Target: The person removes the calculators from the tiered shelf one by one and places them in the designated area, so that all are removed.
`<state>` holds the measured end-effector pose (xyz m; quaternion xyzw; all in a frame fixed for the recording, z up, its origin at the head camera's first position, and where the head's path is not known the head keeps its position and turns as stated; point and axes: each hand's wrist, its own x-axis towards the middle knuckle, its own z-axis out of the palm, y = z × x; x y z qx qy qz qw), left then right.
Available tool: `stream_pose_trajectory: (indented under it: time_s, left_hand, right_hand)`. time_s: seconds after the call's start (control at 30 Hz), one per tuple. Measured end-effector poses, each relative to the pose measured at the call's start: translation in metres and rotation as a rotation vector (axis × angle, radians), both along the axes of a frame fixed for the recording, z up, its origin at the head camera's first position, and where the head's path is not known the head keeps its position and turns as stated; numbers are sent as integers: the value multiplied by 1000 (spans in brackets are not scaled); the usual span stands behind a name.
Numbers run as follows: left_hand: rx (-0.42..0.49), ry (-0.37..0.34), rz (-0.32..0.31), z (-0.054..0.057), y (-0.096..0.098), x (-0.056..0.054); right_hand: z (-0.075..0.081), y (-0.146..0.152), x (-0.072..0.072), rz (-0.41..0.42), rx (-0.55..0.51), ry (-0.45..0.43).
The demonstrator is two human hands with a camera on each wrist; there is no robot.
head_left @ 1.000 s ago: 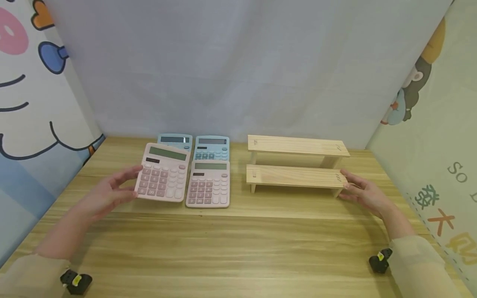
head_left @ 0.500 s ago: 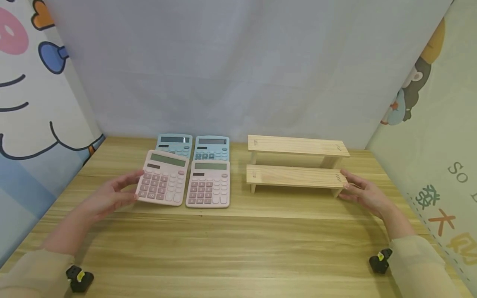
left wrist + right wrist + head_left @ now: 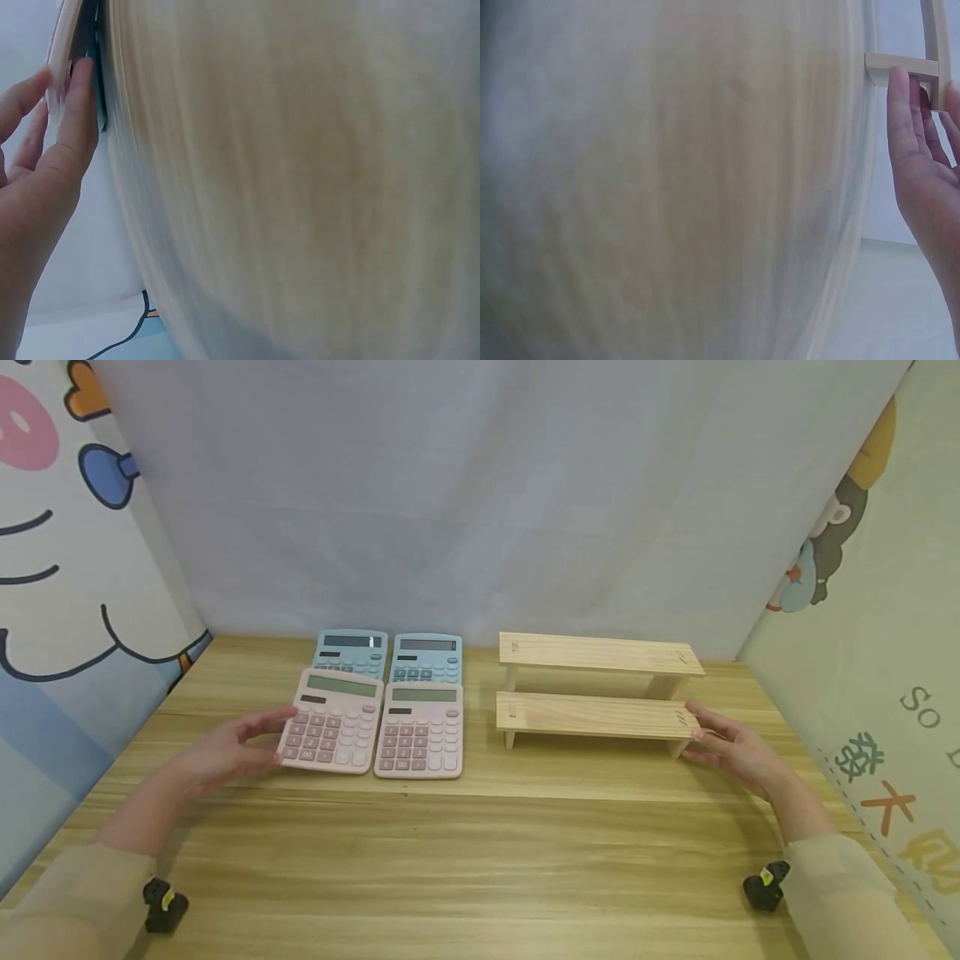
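My left hand [image 3: 232, 752] pinches the left edge of a pink calculator [image 3: 345, 735], its thumb low on the edge and a finger higher up. In the left wrist view the fingers hold this calculator [image 3: 64, 45] edge-on, slightly above a blue one. The calculator is a little askew and overlaps the lower keys of the blue calculator [image 3: 351, 643] behind it. At the right, my right hand [image 3: 735, 756] grips the end of the lower step of a two-step wooden stand [image 3: 592, 714]. In the right wrist view its fingers lie along the stand's leg [image 3: 900, 65].
A second pink calculator [image 3: 420, 739] lies flat just right of the held one, before another blue calculator [image 3: 427, 647]. A white cloth [image 3: 480, 510] hangs behind the wooden table [image 3: 480, 860]. Printed panels [image 3: 885, 652] flank both sides.
The pink calculator in my left hand has come down and slightly toward me, uncovering more of the blue calculator behind. My right hand and the stand have stayed put.
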<state>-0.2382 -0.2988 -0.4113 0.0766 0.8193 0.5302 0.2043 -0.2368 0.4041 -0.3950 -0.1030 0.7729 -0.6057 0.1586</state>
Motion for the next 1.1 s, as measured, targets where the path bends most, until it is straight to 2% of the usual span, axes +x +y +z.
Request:
stream_pose_trajectory:
  time_s: [0.13, 0.43, 0.87, 0.97, 1.1]
  left_hand:
    - [-89, 39, -25, 2, -1, -3]
    - [-188, 96, -89, 5, 1, -8]
    - [-281, 107, -73, 5, 6, -11]
    - [-296, 114, -74, 5, 8, -13]
    - [-346, 157, -59, 10, 12, -14]
  right_hand:
    - [0, 0, 0, 0, -19, -6]
    - [-1, 2, -1, -14, -21, -18]
    - [-1, 2, -2, -10, -14, -13]
    - [0, 2, -3, -14, 26, 15]
    - [5, 1, -2, -27, 172, 72]
